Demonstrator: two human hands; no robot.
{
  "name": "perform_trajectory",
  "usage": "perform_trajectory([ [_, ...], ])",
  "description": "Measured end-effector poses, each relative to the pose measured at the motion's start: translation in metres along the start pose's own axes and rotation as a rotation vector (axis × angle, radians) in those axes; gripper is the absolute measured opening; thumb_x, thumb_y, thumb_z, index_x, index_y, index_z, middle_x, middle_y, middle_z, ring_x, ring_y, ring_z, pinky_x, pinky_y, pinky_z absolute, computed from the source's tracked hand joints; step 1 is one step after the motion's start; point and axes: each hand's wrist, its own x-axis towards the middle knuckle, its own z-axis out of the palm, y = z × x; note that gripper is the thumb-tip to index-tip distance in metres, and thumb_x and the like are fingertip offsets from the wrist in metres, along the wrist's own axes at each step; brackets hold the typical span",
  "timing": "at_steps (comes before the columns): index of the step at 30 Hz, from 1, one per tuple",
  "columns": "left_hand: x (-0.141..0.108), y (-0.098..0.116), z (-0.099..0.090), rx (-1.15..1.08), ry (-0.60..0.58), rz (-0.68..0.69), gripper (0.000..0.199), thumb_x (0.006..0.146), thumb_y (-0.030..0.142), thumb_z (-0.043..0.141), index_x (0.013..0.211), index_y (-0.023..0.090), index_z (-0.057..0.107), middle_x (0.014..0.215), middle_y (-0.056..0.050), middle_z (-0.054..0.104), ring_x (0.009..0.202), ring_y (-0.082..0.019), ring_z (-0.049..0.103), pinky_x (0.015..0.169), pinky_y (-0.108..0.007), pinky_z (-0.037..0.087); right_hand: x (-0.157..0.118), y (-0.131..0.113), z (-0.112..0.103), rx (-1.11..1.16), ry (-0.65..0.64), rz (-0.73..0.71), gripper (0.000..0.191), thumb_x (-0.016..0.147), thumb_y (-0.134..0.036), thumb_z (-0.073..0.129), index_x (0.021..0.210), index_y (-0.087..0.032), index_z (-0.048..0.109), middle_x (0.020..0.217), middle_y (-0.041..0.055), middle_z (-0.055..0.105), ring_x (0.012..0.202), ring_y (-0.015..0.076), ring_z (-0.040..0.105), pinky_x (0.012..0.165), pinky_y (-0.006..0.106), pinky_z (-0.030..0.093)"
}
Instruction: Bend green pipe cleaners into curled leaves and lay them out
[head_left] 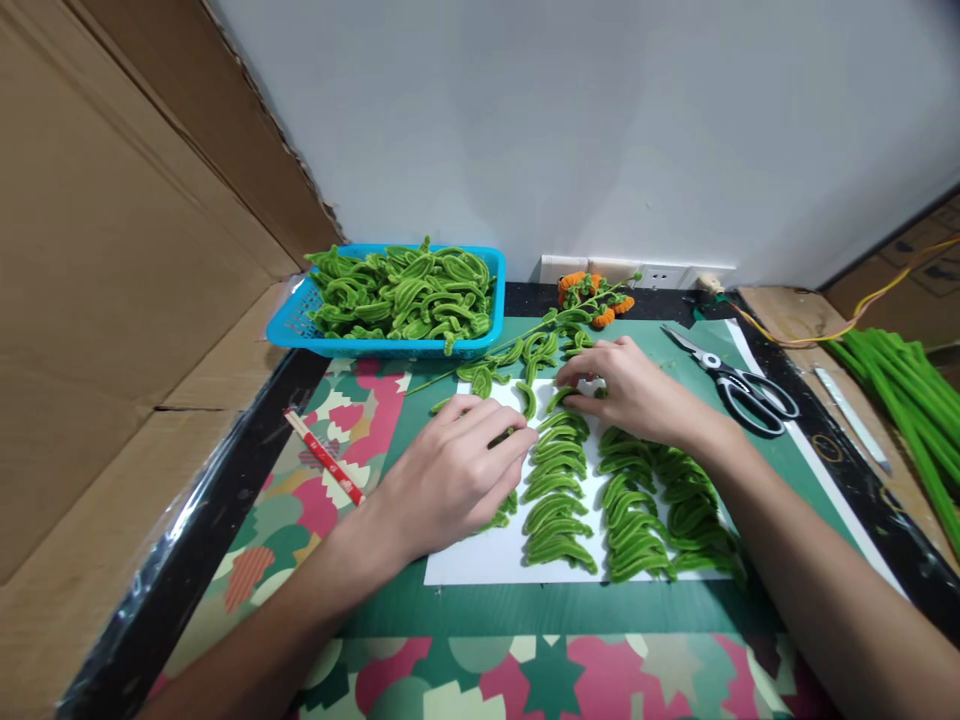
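Note:
Green fuzzy curved pieces lie in stacked columns on a white sheet. My right hand is at the top of the middle column, with thumb and fingers closed around the end of a green piece. Beside it, my left hand hovers or rests over the sheet's left part, its fingers curled near a dark green bit; what they hold is too hidden to name. More loose green pieces lie beyond both hands.
A blue basket full of green pieces stands at the back left. Orange flowers on a green stem lie near the wall sockets. Scissors, a white tool and green stems are rightward; a red-wrapped packet lies left.

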Motion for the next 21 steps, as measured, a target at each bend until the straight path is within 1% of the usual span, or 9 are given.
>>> perform_trajectory([
  [4,-0.0005,-0.0010,0.0004,-0.009,-0.004,0.010,0.022,0.108,0.009,0.056,0.116,0.012,0.075,0.108,-0.009,0.078,0.102,-0.026,0.071,0.096,-0.043,0.045,-0.0018,-0.0013,-0.0034,0.029,0.048,-0.006,0.015,0.102,-0.015,0.070,0.101,-0.023,0.083,0.101,0.0041,0.087,0.092,0.0241,0.076,0.097,0.039,0.040],
  [7,-0.0008,-0.0016,0.0006,-0.013,-0.002,0.017,0.021,0.107,0.009,0.056,0.117,0.012,0.075,0.108,-0.009,0.078,0.102,-0.026,0.071,0.096,-0.043,0.045,-0.0030,-0.0009,-0.0031,0.031,0.066,-0.015,0.015,0.101,-0.014,0.071,0.098,-0.022,0.083,0.100,0.0041,0.087,0.093,0.0238,0.076,0.099,0.039,0.039],
  [11,-0.0005,-0.0018,0.0009,-0.006,0.005,0.026,0.021,0.107,0.008,0.057,0.116,0.011,0.076,0.108,-0.010,0.078,0.101,-0.027,0.072,0.095,-0.043,0.045,-0.0040,-0.0002,-0.0005,0.019,0.060,-0.022,0.014,0.099,-0.012,0.073,0.098,-0.022,0.082,0.102,0.0037,0.086,0.097,0.0245,0.075,0.100,0.040,0.037],
  [16,-0.0003,-0.0018,0.0008,0.001,0.003,0.034,0.022,0.107,0.009,0.056,0.117,0.012,0.076,0.108,-0.010,0.078,0.102,-0.027,0.073,0.095,-0.043,0.046,-0.0034,0.0001,0.0013,0.027,0.059,-0.002,0.012,0.095,-0.010,0.075,0.094,-0.021,0.080,0.096,0.0018,0.084,0.092,0.0241,0.074,0.098,0.041,0.037],
  [21,0.0000,-0.0017,0.0002,0.007,0.011,0.039,0.022,0.107,0.008,0.056,0.117,0.012,0.075,0.107,-0.009,0.078,0.102,-0.026,0.073,0.095,-0.042,0.046,-0.0035,0.0022,0.0023,0.014,0.044,-0.032,0.010,0.098,-0.014,0.075,0.096,-0.022,0.080,0.096,0.0015,0.084,0.092,0.0244,0.073,0.098,0.042,0.037],
])
